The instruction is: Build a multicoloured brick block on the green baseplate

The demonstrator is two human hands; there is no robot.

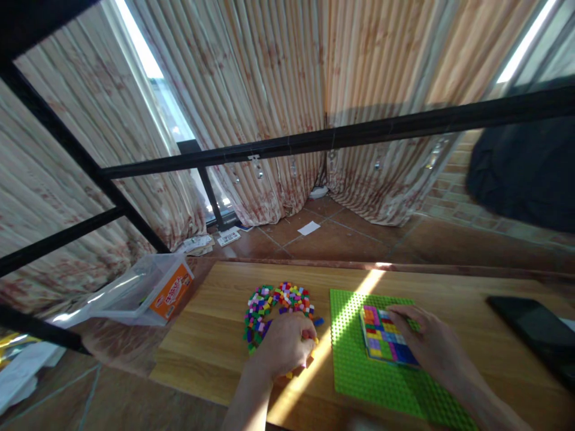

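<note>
Over the near right part of a heap of small multicoloured toy bricks point(258, 311) is my left hand point(287, 341). Its fingers are curled together, and whatever they hold is hidden; yellow bits show beside the fingertips. A green studded baseplate point(354, 371) lies to the right of the heap. On it sits a flat, roughly square block of coloured bricks point(380, 338), in red, yellow, purple and blue. My right hand point(424, 335) covers that block's right side, thumb and finger meeting near its far edge. I cannot make out anything between them.
A dark flat device point(534, 329) lies at the right of the wooden table point(197, 353). To the left stands a clear plastic bin point(139, 293) with an orange label. A black metal bar point(278, 146) crosses beyond the table, before curtains point(269, 72). Papers point(309, 228) lie on the floor.
</note>
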